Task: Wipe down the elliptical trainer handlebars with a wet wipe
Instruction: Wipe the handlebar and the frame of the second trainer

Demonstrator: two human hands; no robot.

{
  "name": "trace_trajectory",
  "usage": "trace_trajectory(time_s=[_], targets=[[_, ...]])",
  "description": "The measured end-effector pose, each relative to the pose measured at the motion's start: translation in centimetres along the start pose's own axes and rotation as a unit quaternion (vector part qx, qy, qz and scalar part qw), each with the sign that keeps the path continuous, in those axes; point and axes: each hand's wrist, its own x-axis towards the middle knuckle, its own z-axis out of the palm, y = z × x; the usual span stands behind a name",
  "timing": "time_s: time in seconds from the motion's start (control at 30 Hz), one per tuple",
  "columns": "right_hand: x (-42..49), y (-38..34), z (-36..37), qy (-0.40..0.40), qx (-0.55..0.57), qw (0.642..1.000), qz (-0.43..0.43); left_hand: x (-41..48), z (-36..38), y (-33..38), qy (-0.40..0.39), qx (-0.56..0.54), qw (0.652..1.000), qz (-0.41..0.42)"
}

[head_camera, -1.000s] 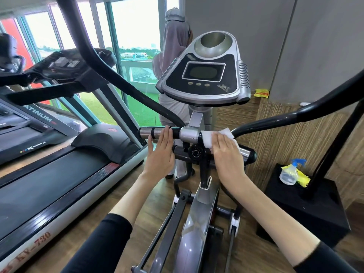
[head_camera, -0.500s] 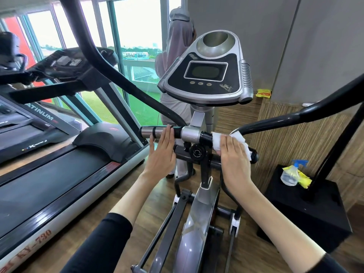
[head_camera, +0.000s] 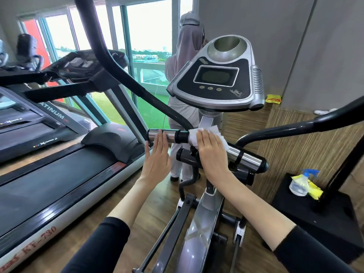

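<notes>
The elliptical trainer's short fixed handlebar [head_camera: 246,158] runs across below the grey console [head_camera: 218,79], with chrome grip sections at both ends. My right hand [head_camera: 211,152] presses a white wet wipe [head_camera: 197,135] with straight fingers onto the bar's middle, just right of the black collar. My left hand [head_camera: 157,156] lies flat with straight fingers against the left chrome grip [head_camera: 153,135]. Two long black swing handlebars [head_camera: 126,75] rise to the left and right.
A treadmill [head_camera: 59,166] stands close on the left. A spray bottle [head_camera: 300,184] with a yellow cloth sits on a black base at the right. Another person [head_camera: 187,79] stands behind the console by the window. Wooden floor lies below.
My right hand has slid the wipe leftward along the bar, from its right end to the middle. The right chrome grip is now uncovered. My left hand has stayed on the left grip.
</notes>
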Motion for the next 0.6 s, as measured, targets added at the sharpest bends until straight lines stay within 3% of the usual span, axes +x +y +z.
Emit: trace_trajectory(time_s=[0.27,0.6], targets=[[2.8,-5.0,2.5,-0.068,-0.027,0.995,-0.063,0.1,0.1,-1.5,-0.022,0.014,0.999,-0.029],[2.1,-3.4,2.9,-0.014,-0.03,0.994,-0.107,-0.1,-0.4,-2.2,-0.045,-0.014,0.997,-0.053]])
